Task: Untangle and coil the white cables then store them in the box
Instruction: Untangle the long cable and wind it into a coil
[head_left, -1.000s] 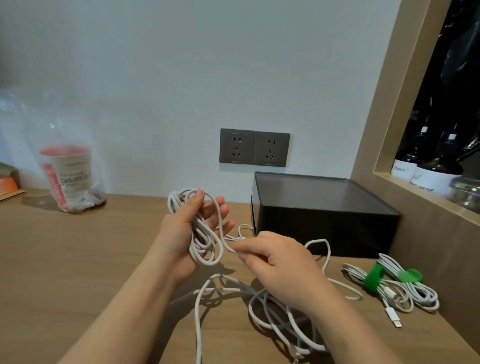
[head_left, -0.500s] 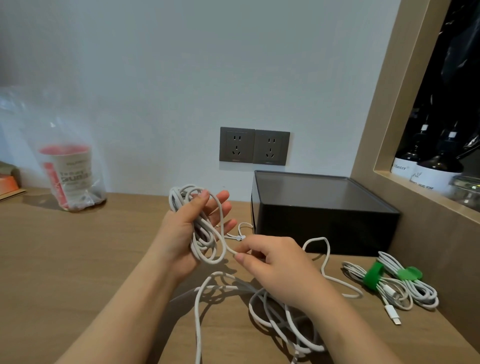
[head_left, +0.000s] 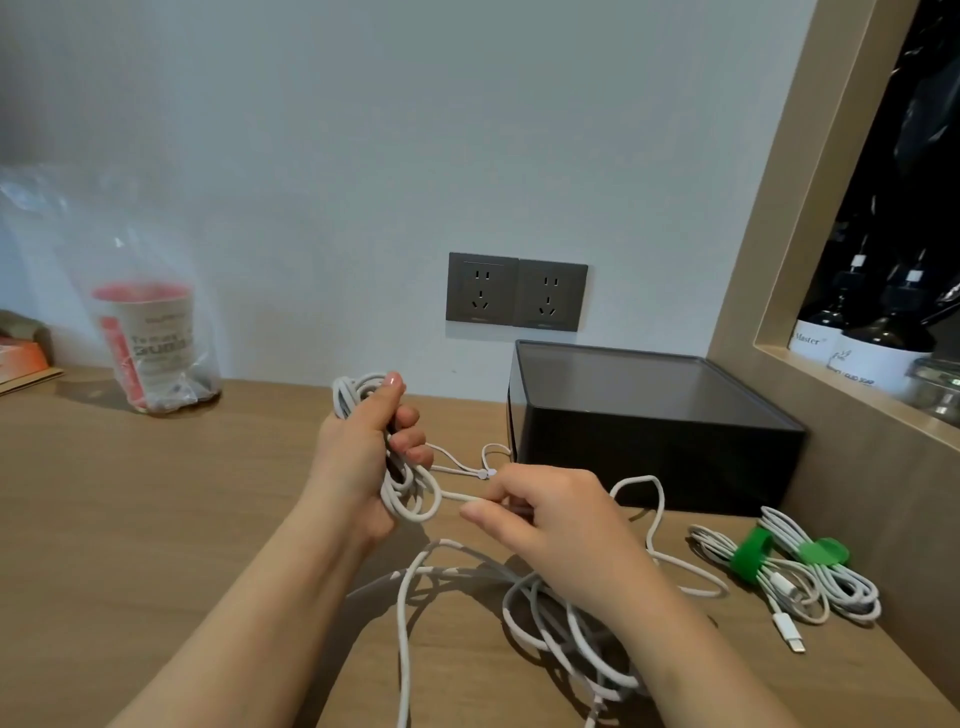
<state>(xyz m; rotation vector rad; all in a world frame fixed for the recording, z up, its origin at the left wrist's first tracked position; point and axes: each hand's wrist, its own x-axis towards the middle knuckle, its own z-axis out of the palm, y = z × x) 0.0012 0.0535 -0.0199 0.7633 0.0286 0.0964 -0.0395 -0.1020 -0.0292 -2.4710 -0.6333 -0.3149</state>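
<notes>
Much of the loose white round cable (head_left: 402, 613) is hidden under the right forearm, and its lower loops run out at the bottom edge; how many cables make this heap on the matt wooden table (head_left: 156, 519) I cannot tell; a thinner white cord with a small bead (head_left: 483, 473) shows between the hands, but its ends are not clear. The left hand (head_left: 363, 457), raised above the table, has its fingers curled tight round a coil of white cable (head_left: 400, 501), with the thumb straight up along the top loops; the hand covers the middle of the coil. The right hand (head_left: 550, 519) is seen from its back; thumb and forefinger pinch one strand that runs straight from the coil; the other fingers are folded under, out of sight. Behind the right hand, against the wall, stands the dark rectangular box (head_left: 649, 431) with glossy sides and a smoky flat top; whether this top is a lid I cannot tell. Right of the loose heap lie two coiled white cable bundles (head_left: 831, 592), each bound by a soft green strap (head_left: 750, 556); one flat plug (head_left: 789, 631) sticks out. At the left a crinkled clear plastic bag (head_left: 150, 338) blurs a paper cup with a red lid; an orange object (head_left: 21, 358) is cut by the frame; dark bottles (head_left: 878, 338) stand in the wooden niche, their labels only half readable.
</notes>
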